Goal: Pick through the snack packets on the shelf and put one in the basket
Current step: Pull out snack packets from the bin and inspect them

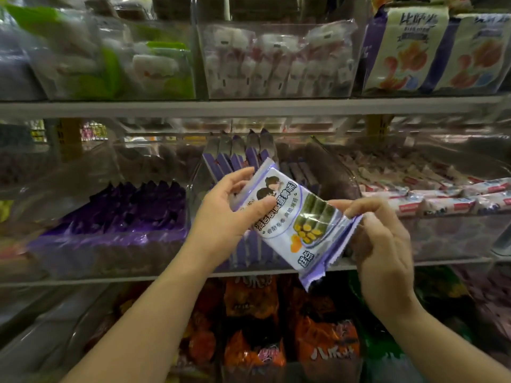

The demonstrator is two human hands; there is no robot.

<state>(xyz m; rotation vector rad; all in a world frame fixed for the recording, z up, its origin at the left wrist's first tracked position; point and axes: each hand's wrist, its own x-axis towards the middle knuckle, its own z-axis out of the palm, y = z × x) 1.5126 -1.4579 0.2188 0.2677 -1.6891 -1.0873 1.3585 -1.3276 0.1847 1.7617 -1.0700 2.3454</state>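
Both forearms run up from the bottom edge, hands meeting mid-frame. Left hand (232, 217) grips the upper-left end of the snack packet (293, 217), thumb on the printed face, fingers (237, 178) curled round the top edge. Right hand (384, 244) pinches the crimped seal at the packet's lower-right end, its fingers pressed together on the film. Packet is held in the air, tilted, in front of the middle shelf (249, 107), just in front of the clear bin (199, 175) of matching purple packets. It's not in the basket yet, and the basket isn't in view.

Handling, my read: light, thin glossy film, soft and a bit puffy, so slippery rather than heavy. Print suggests rolled crisps inside, likely brittle, so don't squeeze the middle. Best hold is the flat crimped ends or side edges. One hand on a seal should carry it fine.

Orange packets (249, 297) on the shelf below, white packets (442, 200) in the bin to the right.
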